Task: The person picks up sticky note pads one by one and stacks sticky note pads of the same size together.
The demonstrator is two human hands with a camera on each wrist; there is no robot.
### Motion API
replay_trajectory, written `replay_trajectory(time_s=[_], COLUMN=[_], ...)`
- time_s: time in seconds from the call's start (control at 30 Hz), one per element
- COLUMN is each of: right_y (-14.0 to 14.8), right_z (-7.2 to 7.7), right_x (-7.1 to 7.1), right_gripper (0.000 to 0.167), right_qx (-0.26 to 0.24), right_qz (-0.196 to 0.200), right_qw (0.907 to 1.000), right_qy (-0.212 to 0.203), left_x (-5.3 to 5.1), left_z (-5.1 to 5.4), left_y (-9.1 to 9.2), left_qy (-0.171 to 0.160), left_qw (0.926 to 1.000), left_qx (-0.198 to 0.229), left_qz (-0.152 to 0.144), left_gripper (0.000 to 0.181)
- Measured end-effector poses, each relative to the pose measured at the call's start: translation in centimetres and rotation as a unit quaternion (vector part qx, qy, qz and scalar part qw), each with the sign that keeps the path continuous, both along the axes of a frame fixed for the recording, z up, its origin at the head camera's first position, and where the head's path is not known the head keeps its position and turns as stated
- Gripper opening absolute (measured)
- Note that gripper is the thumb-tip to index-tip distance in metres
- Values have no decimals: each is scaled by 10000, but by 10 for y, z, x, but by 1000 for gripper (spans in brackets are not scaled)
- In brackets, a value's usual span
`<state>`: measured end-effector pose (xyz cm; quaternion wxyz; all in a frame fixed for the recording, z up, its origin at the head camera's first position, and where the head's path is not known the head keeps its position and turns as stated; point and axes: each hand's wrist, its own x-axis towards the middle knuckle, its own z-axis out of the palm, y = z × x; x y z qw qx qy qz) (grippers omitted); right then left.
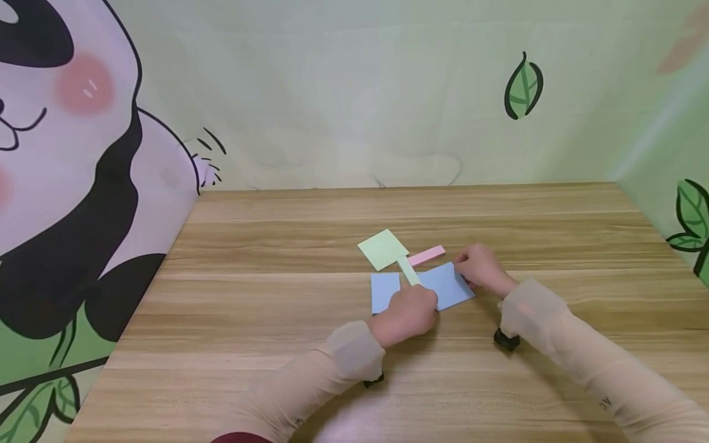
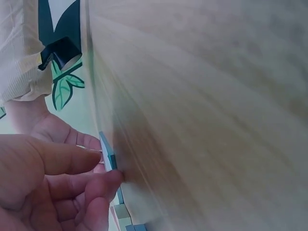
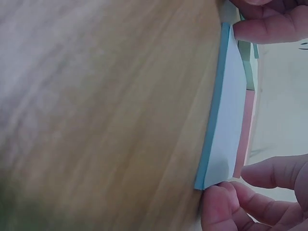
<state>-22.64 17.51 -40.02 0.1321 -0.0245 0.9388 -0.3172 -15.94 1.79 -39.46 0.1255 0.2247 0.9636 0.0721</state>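
Note:
Both hands are at a blue rectangular sticky note pad (image 1: 447,287), which lies slanted near the table's middle. My left hand (image 1: 408,311) grips its left end with curled fingers, and in the left wrist view thumb and fingertips meet at the pad's edge. At the far end my right hand (image 1: 480,268) pinches the right edge between thumb and fingers. Left of it lies a blue square pad (image 1: 384,290), partly hidden by the left hand. A narrow green strip pad (image 1: 408,271) runs down to the left hand from a green square pad (image 1: 382,250). Beside it lies a pink strip pad (image 1: 426,255).
The pads lie on a wood-grain table (image 1: 266,295). Its far edge meets a pale green wall (image 1: 332,92) painted with leaves, with a large painted panda (image 1: 116,203) at the left. Dark devices (image 1: 506,339) are strapped at both wrists.

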Motion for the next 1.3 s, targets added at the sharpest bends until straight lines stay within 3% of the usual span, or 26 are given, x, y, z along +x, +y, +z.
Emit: replay_trajectory(time_s=[0.27,0.5,0.83,1.3], right_y=[2,3,3,2], right_z=[1,0,-2,-1], right_x=[1,0,-1,4], right_gripper=[20,19,17,11], right_qx=[-134,-188,-108,-144], right_qz=[1,16,-4,-94], right_qw=[9998,9995,9992,9965], right_qy=[-130,-243,-375,-817], left_x=[-7,-11,-16,-14], left_z=[-2,-3,-2,-1], left_y=[-4,-4,1,-1], left_qy=[19,-124,-380,-329], left_qw=[9978,9978,9961,9963], left_qx=[509,482,421,430], left_qz=[428,428,673,670], left_gripper=[8,16,23,22])
